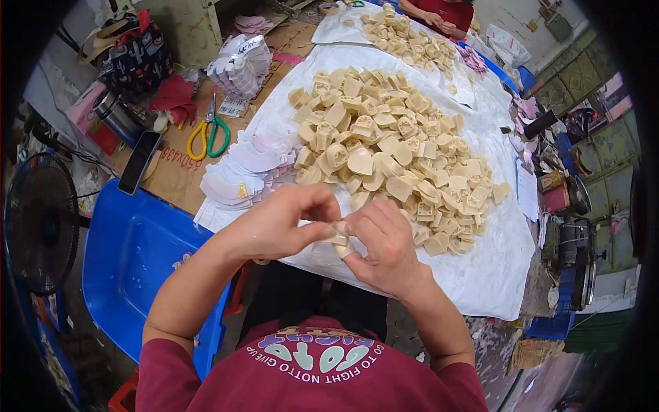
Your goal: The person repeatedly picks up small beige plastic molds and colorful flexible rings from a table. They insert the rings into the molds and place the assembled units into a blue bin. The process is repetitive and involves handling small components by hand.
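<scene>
Both my hands meet over the near edge of the white-covered table. My left hand has its thumb and index finger pinched at a small cream piece. My right hand closes on the same piece from the other side, and the fingers hide most of it. Just beyond lies a big heap of cream plastic shoe heels, D-shaped and hollow on some faces. Left of the heap, thin pale pink and white cut pieces lie in overlapping layers.
A blue plastic bin stands at the left, with a fan beside it. Scissors, a phone, a metal flask and a bundled white stack lie or stand on cardboard. Across the table sits another person.
</scene>
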`<state>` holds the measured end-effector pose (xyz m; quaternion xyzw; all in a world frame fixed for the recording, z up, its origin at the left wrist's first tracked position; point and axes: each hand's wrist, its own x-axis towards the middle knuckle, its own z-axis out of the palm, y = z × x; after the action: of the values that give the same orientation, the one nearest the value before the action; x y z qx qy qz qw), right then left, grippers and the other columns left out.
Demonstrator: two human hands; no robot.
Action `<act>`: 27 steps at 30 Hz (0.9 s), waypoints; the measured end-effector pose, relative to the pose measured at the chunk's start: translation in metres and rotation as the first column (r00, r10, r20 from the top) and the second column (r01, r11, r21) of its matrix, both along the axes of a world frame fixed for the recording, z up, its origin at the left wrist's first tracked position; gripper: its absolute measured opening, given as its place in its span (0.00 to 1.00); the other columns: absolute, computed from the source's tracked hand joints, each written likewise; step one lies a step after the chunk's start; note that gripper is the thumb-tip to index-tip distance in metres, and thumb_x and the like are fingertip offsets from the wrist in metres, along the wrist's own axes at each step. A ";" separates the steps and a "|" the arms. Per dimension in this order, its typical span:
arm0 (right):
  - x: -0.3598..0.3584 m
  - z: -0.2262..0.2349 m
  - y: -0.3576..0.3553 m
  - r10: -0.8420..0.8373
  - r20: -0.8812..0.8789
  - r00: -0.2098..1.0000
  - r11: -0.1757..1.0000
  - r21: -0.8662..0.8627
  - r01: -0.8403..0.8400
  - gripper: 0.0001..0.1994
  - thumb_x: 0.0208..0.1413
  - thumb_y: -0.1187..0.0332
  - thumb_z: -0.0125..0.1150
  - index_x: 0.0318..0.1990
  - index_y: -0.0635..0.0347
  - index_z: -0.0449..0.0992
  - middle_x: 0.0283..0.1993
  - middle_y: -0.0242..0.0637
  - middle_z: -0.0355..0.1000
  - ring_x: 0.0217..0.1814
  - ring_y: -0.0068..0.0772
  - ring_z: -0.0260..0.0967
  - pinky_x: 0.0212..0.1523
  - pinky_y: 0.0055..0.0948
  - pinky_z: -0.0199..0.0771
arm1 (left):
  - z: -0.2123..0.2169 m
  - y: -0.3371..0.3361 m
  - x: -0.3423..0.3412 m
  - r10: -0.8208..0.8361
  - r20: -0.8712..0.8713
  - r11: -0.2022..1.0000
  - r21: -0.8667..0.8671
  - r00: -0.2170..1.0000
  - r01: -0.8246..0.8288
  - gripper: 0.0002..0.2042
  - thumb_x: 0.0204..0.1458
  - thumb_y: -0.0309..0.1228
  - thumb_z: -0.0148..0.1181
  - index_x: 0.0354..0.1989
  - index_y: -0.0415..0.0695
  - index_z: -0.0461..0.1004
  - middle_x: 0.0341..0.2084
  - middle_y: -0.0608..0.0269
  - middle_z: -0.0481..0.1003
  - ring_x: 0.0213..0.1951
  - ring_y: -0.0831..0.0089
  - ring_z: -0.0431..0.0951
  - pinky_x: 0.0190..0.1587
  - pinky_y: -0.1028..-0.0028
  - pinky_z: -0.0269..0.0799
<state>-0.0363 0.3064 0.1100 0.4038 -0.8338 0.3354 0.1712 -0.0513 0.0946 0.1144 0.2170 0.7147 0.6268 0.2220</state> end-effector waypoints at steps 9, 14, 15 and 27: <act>0.006 -0.003 -0.004 -0.054 0.641 0.765 0.909 -0.286 0.304 0.08 0.41 0.72 0.68 0.27 0.63 0.73 0.25 0.33 0.71 0.29 0.22 0.68 0.32 0.24 0.68 | -0.041 0.002 0.008 0.090 0.266 0.829 0.515 0.960 -0.220 0.09 0.55 0.23 0.59 0.44 0.39 0.79 0.32 0.65 0.76 0.34 0.81 0.73 0.37 0.78 0.70; 0.009 -0.007 -0.005 -0.052 0.688 0.724 0.893 -0.293 0.342 0.09 0.42 0.71 0.69 0.27 0.64 0.73 0.25 0.31 0.72 0.29 0.19 0.67 0.32 0.22 0.68 | -0.033 0.013 0.014 0.352 -0.249 0.908 0.326 0.902 -0.264 0.05 0.52 0.21 0.59 0.37 0.37 0.77 0.33 0.59 0.76 0.34 0.73 0.75 0.37 0.74 0.71; 0.010 -0.008 -0.006 -0.077 0.689 0.721 0.897 -0.268 0.351 0.09 0.42 0.71 0.69 0.27 0.64 0.73 0.25 0.31 0.72 0.29 0.19 0.67 0.32 0.22 0.68 | -0.030 0.016 0.014 0.388 -0.482 0.920 0.258 0.785 -0.296 0.04 0.52 0.21 0.58 0.35 0.36 0.77 0.33 0.58 0.76 0.33 0.70 0.76 0.36 0.73 0.71; 0.007 0.004 0.003 -0.123 0.687 0.716 0.965 -0.087 0.249 0.11 0.43 0.68 0.69 0.27 0.65 0.75 0.25 0.34 0.74 0.28 0.23 0.70 0.31 0.26 0.69 | -0.029 0.020 0.028 0.321 -0.528 0.946 0.144 0.786 -0.290 0.03 0.50 0.19 0.58 0.33 0.38 0.73 0.37 0.54 0.73 0.41 0.63 0.77 0.43 0.69 0.72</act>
<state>-0.0295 0.3091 0.1135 0.1516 -0.8428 0.5109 -0.0759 -0.0229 0.1142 0.0853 0.2735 0.7561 0.5859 -0.1007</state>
